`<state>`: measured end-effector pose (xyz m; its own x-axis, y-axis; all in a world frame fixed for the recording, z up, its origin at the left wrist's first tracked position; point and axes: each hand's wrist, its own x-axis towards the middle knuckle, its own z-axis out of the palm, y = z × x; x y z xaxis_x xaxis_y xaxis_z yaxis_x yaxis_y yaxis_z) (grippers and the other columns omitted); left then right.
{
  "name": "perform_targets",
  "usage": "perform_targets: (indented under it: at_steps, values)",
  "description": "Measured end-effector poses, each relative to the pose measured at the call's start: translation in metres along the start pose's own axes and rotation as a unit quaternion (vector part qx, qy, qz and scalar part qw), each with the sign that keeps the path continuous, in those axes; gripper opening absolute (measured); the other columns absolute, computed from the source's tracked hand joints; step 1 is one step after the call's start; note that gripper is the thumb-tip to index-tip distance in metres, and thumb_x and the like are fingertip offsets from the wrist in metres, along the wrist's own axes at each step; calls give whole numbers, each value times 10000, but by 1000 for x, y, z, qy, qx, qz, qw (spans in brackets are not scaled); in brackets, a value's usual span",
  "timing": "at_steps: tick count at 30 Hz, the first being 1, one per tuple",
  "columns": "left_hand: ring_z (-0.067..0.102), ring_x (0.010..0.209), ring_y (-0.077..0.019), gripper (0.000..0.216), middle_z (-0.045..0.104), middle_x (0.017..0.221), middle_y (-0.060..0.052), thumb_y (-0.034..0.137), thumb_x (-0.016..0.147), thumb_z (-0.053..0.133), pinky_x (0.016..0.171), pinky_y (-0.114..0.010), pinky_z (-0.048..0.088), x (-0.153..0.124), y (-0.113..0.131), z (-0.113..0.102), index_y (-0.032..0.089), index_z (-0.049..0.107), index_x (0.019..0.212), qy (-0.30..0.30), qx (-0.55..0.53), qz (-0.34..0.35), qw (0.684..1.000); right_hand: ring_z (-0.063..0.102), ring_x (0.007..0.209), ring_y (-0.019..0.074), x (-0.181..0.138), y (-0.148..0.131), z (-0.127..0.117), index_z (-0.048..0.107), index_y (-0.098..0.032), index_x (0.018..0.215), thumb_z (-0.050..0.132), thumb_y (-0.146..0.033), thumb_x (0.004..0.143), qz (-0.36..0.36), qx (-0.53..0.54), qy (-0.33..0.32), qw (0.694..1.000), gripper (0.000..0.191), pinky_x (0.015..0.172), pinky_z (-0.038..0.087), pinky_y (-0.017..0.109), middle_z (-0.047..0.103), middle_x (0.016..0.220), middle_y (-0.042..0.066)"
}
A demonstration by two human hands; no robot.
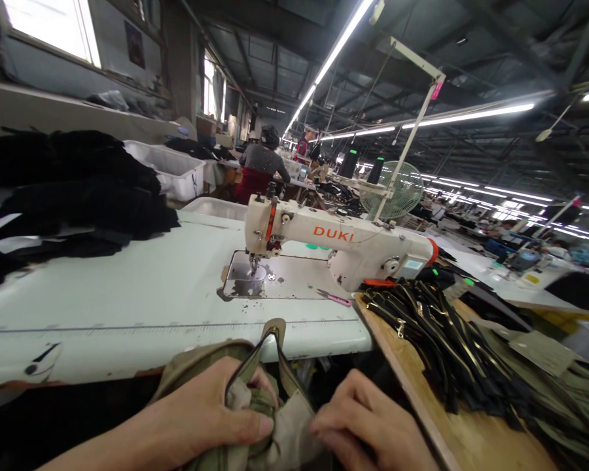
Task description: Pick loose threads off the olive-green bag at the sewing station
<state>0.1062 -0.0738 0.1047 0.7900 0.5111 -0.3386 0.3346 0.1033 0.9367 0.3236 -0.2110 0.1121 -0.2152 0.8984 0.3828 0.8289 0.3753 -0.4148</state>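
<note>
My left hand (211, 409) is closed round a bunched olive-green sewn cloth piece (289, 425), thumb on top and fingers behind. From this cloth a narrow strip folds up into a pointed loop, its tip at the front edge of the sewing table (103, 275). My right hand (373, 422) has its fingers curled together at the cloth's right side; whatever lies between the fingertips is hidden. Beyond both hands stands a white sewing machine (319, 229) marked DUKI, with no cloth under its needle. Pink-handled thread snips (334, 297) lie on the table right of the needle plate.
A wooden side board (476, 438) at right carries black zippers (442, 340) and olive cloth pieces (544, 386). Black cloth (78, 190) is heaped on the left, near a white bin (169, 170). A thread stand (412, 131) rises behind the machine. A seated person (265, 160) is farther back.
</note>
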Motion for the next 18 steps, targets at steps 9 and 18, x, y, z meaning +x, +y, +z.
perform_targets:
  at_steps: [9,18]
  values:
    - [463,646,-166,402,538,638,35,471,555,756,596,-255,362,2,-9,3,180,586,773,48,-13,-24,998,536,590,98,10,3,28,659,-214,995,418,-130,940,-55,-86,-37,994,261,508,403,166,539,753,11]
    - [418,620,-145,342,516,603,31,415,579,754,557,-238,328,-1,-2,2,157,608,751,15,-43,-21,999,535,602,91,13,3,20,677,-202,1074,413,-202,984,-41,-30,-68,996,279,519,407,159,539,763,30]
